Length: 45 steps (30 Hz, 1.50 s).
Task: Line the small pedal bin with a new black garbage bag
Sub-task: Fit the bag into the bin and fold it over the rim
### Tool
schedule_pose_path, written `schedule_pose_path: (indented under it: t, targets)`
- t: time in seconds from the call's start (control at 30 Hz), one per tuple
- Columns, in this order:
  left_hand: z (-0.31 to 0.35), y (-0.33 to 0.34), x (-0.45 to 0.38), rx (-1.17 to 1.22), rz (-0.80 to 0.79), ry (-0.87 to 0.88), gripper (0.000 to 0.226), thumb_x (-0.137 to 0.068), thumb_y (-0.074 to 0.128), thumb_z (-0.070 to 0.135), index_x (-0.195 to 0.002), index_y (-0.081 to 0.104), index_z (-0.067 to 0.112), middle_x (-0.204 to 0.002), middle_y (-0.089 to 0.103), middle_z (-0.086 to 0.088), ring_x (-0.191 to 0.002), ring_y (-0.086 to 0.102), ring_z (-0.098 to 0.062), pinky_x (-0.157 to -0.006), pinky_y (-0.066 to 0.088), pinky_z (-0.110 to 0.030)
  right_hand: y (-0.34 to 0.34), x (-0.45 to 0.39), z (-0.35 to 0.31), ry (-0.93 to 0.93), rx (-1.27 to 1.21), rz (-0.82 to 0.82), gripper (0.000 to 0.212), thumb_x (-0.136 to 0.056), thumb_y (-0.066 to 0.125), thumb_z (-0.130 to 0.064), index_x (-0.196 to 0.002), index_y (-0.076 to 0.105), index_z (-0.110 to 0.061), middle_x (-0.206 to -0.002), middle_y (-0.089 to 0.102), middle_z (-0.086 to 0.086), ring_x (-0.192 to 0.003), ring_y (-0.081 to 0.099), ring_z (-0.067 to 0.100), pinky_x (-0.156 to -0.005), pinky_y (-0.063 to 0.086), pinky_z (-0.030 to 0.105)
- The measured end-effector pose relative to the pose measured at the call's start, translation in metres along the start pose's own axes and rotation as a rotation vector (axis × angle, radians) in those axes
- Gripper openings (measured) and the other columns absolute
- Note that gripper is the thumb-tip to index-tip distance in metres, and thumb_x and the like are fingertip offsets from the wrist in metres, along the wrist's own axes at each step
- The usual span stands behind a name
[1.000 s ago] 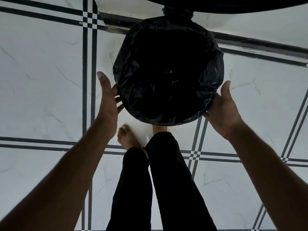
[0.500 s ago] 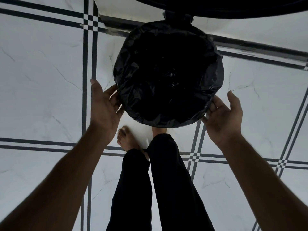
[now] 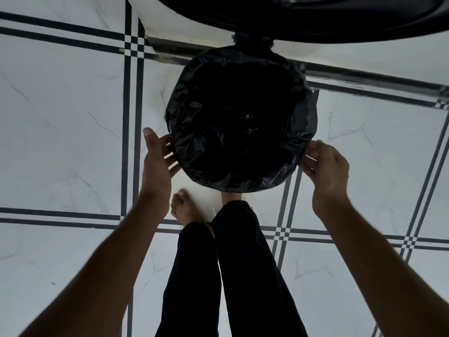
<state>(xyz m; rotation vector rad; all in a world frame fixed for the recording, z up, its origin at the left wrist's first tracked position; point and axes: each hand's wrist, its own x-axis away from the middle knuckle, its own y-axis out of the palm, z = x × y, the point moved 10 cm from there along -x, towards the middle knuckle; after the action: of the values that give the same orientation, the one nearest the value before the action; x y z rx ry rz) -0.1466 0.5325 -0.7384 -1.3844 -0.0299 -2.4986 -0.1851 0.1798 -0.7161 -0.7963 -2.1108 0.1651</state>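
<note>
A small round pedal bin stands on the floor below me, its body hidden under the black garbage bag [image 3: 240, 122] that is folded over the rim. Its black lid [image 3: 315, 18] stands raised at the top of the view, joined by a hinge [image 3: 252, 41]. My left hand [image 3: 156, 164] is at the bin's left side, fingers spread and touching the bag's edge. Curled fingers of my right hand [image 3: 325, 166] rest against the bag's right edge; whether they pinch the plastic is unclear.
White marble-look floor tiles [image 3: 60, 122] with dark double stripes surround the bin. My bare left foot [image 3: 187, 210] and black trouser legs [image 3: 233, 276] are just in front of it. My right foot goes under the bin's front. A metal strip [image 3: 364, 76] runs behind the bin.
Both hands have shifted along the bag's edge: the left one lower and closer against the left side, the right one with fingers now curled at the right edge.
</note>
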Motion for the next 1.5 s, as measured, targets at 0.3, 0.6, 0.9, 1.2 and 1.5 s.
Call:
schedule_pose_path:
  t: [0.3, 0.6, 0.9, 1.2, 1.5]
  targets:
    - [0.009, -0.004, -0.004, -0.023, 0.075, 0.026, 0.066, -0.102, 0.014, 0.061, -0.112, 0.069, 0.024, -0.103, 0.073, 0.008, -0.094, 0.070, -0.004, -0.078, 0.053, -0.021, 0.005, -0.014, -0.038, -0.255, 0.260, -0.031, 0.021, -0.089, 0.055, -0.023, -0.106, 0.067, -0.022, -0.099, 0.071, -0.010, -0.095, 0.067, 0.004, -0.086, 0.056, 0.028]
    - [0.046, -0.016, 0.002, -0.252, 0.253, 0.298, 0.023, -0.102, 0.042, 0.033, -0.105, 0.063, 0.026, -0.101, 0.064, 0.017, -0.097, 0.061, -0.002, -0.096, 0.051, -0.025, 0.007, -0.010, -0.073, -0.475, 0.351, 0.084, 0.035, -0.086, 0.053, -0.017, -0.120, 0.058, -0.022, -0.114, 0.062, -0.003, -0.099, 0.059, 0.005, -0.080, 0.048, 0.013]
    - [0.084, 0.004, 0.010, -0.490, 0.194, 0.587, 0.031, -0.088, 0.050, 0.005, -0.107, 0.067, 0.023, -0.108, 0.064, 0.010, -0.083, 0.057, 0.018, -0.071, 0.042, 0.001, 0.066, 0.029, -0.121, -0.848, 0.659, -0.042, 0.031, -0.085, 0.048, -0.014, -0.108, 0.068, -0.016, -0.105, 0.064, 0.001, -0.094, 0.058, 0.010, -0.081, 0.040, 0.008]
    - [0.058, 0.002, -0.002, -0.502, 0.174, 0.493, 0.033, -0.089, 0.068, 0.022, -0.120, 0.057, 0.019, -0.113, 0.066, -0.001, -0.085, 0.064, -0.007, -0.067, 0.045, -0.005, 0.143, 0.028, -0.057, -0.751, 1.030, -0.439, 0.045, -0.090, 0.054, -0.022, -0.134, 0.053, -0.019, -0.134, 0.055, 0.007, -0.123, 0.051, 0.027, -0.100, 0.048, 0.038]
    - [0.039, -0.008, -0.043, -0.118, -0.026, 0.410, 0.026, -0.078, 0.082, 0.011, -0.091, 0.063, 0.023, -0.078, 0.070, 0.009, -0.078, 0.068, -0.007, -0.070, 0.056, -0.026, 0.253, -0.082, 0.064, -0.452, 1.437, -0.661, 0.049, -0.102, 0.046, -0.030, -0.145, 0.041, -0.009, -0.150, 0.042, 0.018, -0.138, 0.037, 0.037, -0.115, 0.029, 0.045]
